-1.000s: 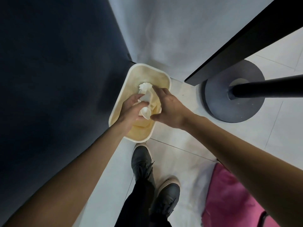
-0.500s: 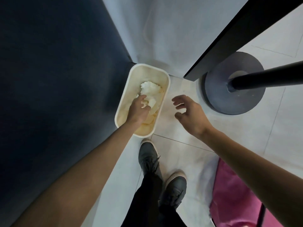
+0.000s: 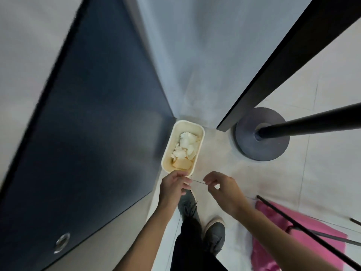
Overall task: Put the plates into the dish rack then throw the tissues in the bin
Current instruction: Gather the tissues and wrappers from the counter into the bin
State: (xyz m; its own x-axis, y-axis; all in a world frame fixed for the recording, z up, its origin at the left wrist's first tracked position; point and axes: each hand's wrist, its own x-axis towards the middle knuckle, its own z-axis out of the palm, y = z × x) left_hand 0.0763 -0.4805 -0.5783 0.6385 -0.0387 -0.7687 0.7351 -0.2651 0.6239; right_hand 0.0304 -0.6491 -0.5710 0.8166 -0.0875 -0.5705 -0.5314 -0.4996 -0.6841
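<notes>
Tissues [image 3: 186, 144] lie crumpled inside the cream bin [image 3: 171, 147], which stands on the floor at 12 o'clock from the person's shoes [image 3: 188, 205], in the corner beside a dark panel [image 3: 97, 133]. The left hand [image 3: 172, 187] hangs at the bin's 6 o'clock rim, fingers loosely curled, holding nothing. The right hand [image 3: 222, 189], at 3 o'clock of the left, is likewise relaxed and empty.

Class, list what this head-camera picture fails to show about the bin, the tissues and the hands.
Bin, head view: near rim hidden by the left hand.
Bin's bottom: covered by tissues.
Left hand's palm: turned away, so any held scrap is unseen.
Plates and dish rack: outside the frame.
Pink cloth: cut off by the bottom edge.
</notes>
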